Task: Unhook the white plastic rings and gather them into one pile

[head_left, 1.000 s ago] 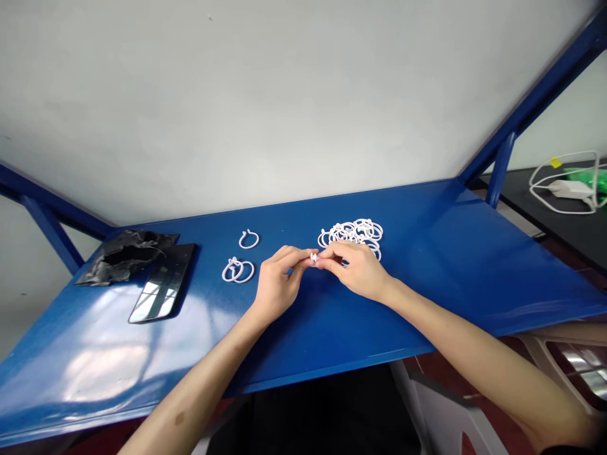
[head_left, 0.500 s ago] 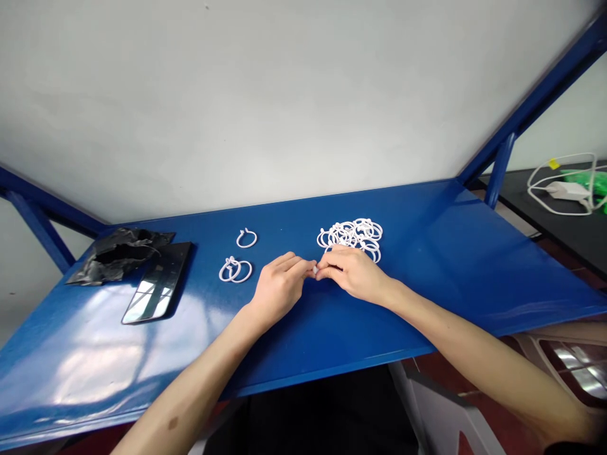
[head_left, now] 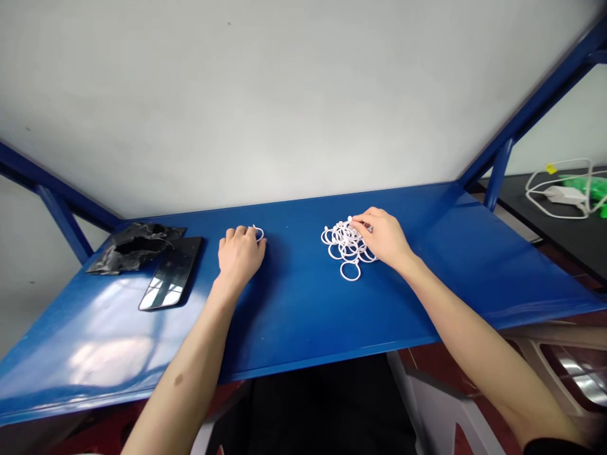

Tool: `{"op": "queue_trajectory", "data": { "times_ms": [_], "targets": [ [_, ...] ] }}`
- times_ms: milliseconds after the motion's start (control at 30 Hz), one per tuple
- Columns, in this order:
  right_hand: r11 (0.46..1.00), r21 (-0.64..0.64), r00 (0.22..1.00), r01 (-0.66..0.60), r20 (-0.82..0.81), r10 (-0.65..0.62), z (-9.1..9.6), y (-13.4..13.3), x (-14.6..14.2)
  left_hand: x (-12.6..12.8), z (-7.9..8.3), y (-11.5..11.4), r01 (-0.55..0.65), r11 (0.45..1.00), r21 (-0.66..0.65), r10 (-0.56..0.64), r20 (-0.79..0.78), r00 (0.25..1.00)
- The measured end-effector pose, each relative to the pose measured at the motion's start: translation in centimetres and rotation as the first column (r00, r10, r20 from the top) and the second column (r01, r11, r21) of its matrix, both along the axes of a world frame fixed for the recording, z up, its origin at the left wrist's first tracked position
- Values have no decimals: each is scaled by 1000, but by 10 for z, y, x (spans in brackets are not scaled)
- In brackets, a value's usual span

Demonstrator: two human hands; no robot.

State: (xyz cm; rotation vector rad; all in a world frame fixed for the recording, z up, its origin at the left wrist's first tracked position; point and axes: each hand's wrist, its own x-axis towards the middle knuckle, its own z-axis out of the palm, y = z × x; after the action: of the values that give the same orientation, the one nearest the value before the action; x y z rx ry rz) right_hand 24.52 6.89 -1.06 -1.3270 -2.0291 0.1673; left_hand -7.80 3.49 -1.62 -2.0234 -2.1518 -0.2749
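My left hand [head_left: 239,256] is palm down at the left of the blue table, fingers curled forward. Its fingertips and anything under the palm are hidden. Between its thumb and forefinger shows part of a white plastic ring [head_left: 260,233]. At the pile of white rings [head_left: 348,242], my right hand [head_left: 382,235] pinches a white ring [head_left: 349,219] by its small knobbed end; the rest of that ring blends into the pile. One loose ring [head_left: 350,272] lies at the pile's near edge.
A dark phone [head_left: 173,275] and a crumpled black plastic bag [head_left: 135,246] lie at the left of the blue table [head_left: 303,322]. The wall borders its far edge. Beyond the right-hand blue frame, a white cable [head_left: 531,183] rests on a dark surface.
My hands have parted from their shared pinch on a small white piece. The left moved left over the separate rings; the right moved to the pile and took hold of a ring.
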Motion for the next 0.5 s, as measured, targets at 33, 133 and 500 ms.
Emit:
{"op": "queue_trajectory", "data": {
  "times_ms": [33,133,500],
  "targets": [
    [1000,-3,1000,-6,21,6,0,1,2,-1,0,0,-4,999,-32,4,-14,1000],
    [997,-15,995,-77,65,78,3,1,5,-1,-1,0,20,998,-62,-22,-31,999],
    [847,-284,865,-450,96,492,27,-22,1,18,1,-6,100,995,-24,-100,-9,995]
  ]
}}
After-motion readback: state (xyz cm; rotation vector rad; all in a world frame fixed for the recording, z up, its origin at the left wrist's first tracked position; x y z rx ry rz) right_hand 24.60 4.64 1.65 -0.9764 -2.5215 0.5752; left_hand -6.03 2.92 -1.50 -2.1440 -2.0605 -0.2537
